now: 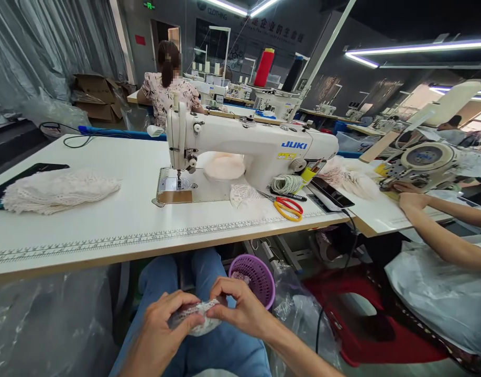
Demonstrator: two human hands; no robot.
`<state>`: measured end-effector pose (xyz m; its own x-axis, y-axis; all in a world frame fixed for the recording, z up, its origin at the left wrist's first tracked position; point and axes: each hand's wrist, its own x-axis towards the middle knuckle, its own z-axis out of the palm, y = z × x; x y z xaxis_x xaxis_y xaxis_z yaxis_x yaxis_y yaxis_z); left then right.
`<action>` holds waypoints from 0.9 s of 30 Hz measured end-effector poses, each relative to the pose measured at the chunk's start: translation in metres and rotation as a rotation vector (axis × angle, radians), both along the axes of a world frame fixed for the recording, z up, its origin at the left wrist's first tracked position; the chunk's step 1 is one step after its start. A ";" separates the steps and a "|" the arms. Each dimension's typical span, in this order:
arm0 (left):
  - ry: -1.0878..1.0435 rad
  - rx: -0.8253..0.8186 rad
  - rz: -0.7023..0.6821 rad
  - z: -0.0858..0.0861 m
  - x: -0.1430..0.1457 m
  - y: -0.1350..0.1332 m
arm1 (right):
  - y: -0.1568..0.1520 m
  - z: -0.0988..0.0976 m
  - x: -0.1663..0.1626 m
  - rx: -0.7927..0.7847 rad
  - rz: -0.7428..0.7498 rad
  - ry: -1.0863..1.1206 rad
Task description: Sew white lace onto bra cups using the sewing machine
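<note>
In a sewing workshop, seated at a white table (138,220) with a printed ruler (107,242) along its near edge. Holding a small white lace piece (203,325) over the jeans (240,348), pinched between thumb and fingers of both left hand (164,322) and right hand (240,306). Close to a purple basket (265,280). Facing a JUKI sewing machine (232,133), with scissors (291,206) before its right end and a lace stack (59,191) to its left. Well apart from a co-worker's hand (413,200) at far right.

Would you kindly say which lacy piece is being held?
The piece between left hand and right hand; the pile and the patch beside the scissors lie unheld.
</note>
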<state>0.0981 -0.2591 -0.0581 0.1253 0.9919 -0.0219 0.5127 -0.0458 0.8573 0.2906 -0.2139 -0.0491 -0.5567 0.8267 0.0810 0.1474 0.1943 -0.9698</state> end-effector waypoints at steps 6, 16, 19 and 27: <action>0.033 0.463 -0.050 -0.003 0.005 -0.007 | -0.002 0.001 -0.002 0.062 0.012 -0.015; -0.109 -0.047 -0.053 -0.002 -0.001 -0.001 | 0.005 0.010 -0.004 -0.037 0.057 -0.054; -0.256 -0.260 -0.081 -0.004 -0.003 0.003 | 0.007 0.010 -0.006 -0.146 0.061 -0.070; -0.264 -0.254 -0.073 0.001 -0.010 0.014 | 0.010 0.009 -0.011 -0.273 0.099 -0.061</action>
<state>0.0877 -0.2447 -0.0576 0.2295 0.9472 -0.2239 0.2755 0.1574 0.9483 0.2796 -0.2035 -0.0406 -0.6327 0.7548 -0.1729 0.2007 -0.0558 -0.9781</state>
